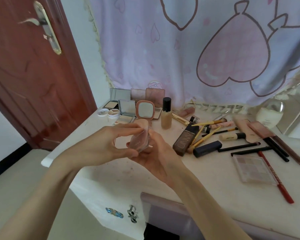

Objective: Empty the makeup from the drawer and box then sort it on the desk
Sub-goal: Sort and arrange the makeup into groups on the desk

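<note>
A small clear pink compact (139,142) sits above the table (128,172), pinched at its top by the left hand (100,144) and cradled underneath by the right hand (156,158). Just behind stands a pink mirror (145,110) and a foundation bottle (166,113); a slipped grip could, I judge, drop the compact or topple them.

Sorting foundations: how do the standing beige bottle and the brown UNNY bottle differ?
The beige bottle stands upright; the UNNY bottle lies flat on the desk. The beige one looks round and pale, the UNNY one flat-sided and dark brown. Yellow brushes lie against the UNNY bottle only. Both have black caps.
</note>
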### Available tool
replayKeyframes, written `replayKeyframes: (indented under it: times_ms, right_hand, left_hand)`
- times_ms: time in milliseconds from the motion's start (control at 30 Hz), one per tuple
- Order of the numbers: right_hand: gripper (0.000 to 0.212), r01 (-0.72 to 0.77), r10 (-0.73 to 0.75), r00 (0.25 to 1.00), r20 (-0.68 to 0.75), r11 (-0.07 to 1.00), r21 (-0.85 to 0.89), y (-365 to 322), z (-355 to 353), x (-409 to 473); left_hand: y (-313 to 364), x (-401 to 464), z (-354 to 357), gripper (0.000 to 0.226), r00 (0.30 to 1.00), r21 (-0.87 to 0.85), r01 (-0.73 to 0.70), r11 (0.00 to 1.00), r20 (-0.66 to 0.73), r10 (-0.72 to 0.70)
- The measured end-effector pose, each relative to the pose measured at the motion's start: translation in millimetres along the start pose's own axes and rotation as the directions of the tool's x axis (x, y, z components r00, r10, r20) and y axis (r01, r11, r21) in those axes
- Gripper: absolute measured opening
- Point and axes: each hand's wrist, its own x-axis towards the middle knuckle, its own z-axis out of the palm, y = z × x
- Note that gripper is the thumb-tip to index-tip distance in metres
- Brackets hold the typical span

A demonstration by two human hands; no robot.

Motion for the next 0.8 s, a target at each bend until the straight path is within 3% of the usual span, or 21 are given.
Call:
replayKeyframes:
  times_ms: [200,300,433,533,667,800]
  right_hand:
    - [0.039,-0.063,0.063,0.998,-0.008,0.998,0.026,27,23,35]
    - [0.038,-0.114,0.118,0.992,-0.04,0.988,0.108,38,29,50]
    - [0.041,-0.144,0.148,0.988,-0.05,0.987,0.074,48,37,72]
    - [0.04,-0.132,0.135,0.989,-0.063,0.99,0.044,53,44,91]
    - [0.027,-0.106,0.082,0.987,-0.137,0.978,-0.177,62,58,115]
    - [0.027,-0.068,-0.062,0.968,-0.243,0.868,-0.491,79,61,136]
  left_hand:
    - [-30,-17,-23,0.032,0.999,0.022,0.01,1.0,0.048,-0.011]
    - [-44,-26,-37,0.034,0.999,-0.02,0.021,1.0,-0.03,-0.021]
    - [-64,-25,-54,0.036,0.998,-0.158,0.052,0.986,-0.035,-0.058]
    - [-94,-14,-66,0.032,0.968,-0.177,0.154,0.972,-0.169,-0.184]
    - [-129,3,-77,0.019,0.924,0.009,0.279,0.96,-0.274,-0.266]
    - [-146,18,-85,0.018,0.886,0.11,0.341,0.934,-0.369,-0.28]
